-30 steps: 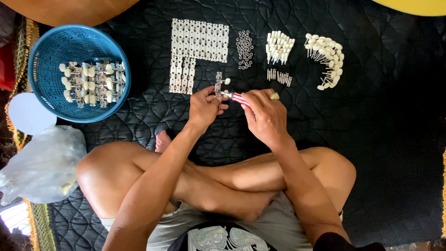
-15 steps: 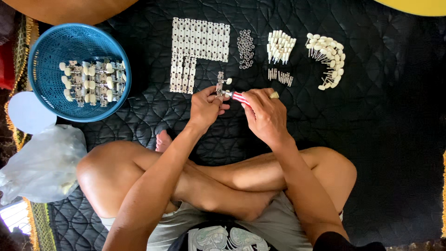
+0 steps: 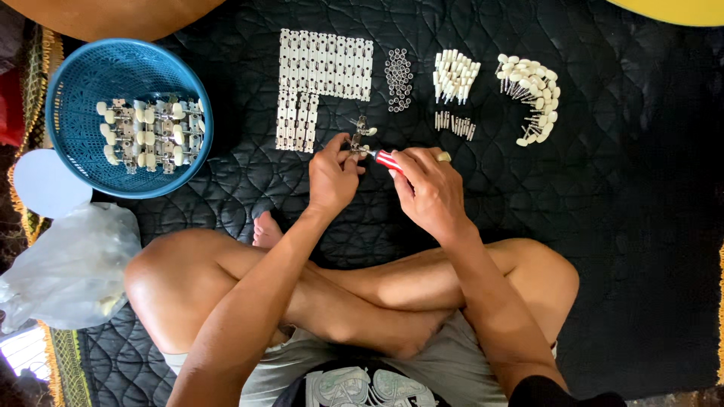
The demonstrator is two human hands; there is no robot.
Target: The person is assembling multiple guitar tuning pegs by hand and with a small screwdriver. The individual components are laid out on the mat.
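On the black quilted mat (image 3: 603,226) in front of your crossed legs, your left hand (image 3: 332,181) pinches a small metal tuner assembly (image 3: 359,136) between thumb and fingertips, just above the mat. Your right hand (image 3: 430,192) is wrapped closed around a red-and-white striped screwdriver (image 3: 388,160), its tip set against the assembly; both sets of fingers are held narrow, each holding its own thing.

The risk I see is slippage. The assembly is small and held only at its edge, so a push off the screw's line could twist it out of your pinch, or let the tip skid toward your left thumb. A loosened screw could also drop into the quilting, where it would be hard to find against the dark fabric.

As for counts: one blue plastic basket (image 3: 75,83) at your left holds roughly a dozen finished tuners (image 3: 147,136), too overlapped to count exactly. Ahead lie one block of white plates (image 3: 324,68) in rows, too many to number; one cluster of small metal rings (image 3: 398,79); one bunch of white posts (image 3: 454,75) with a short row of small metal pins (image 3: 456,124) below it; and one curved pile of white-knobbed pegs (image 3: 532,94). There is also one clear plastic bag (image 3: 68,264) and one round white lid (image 3: 49,185) at far left.
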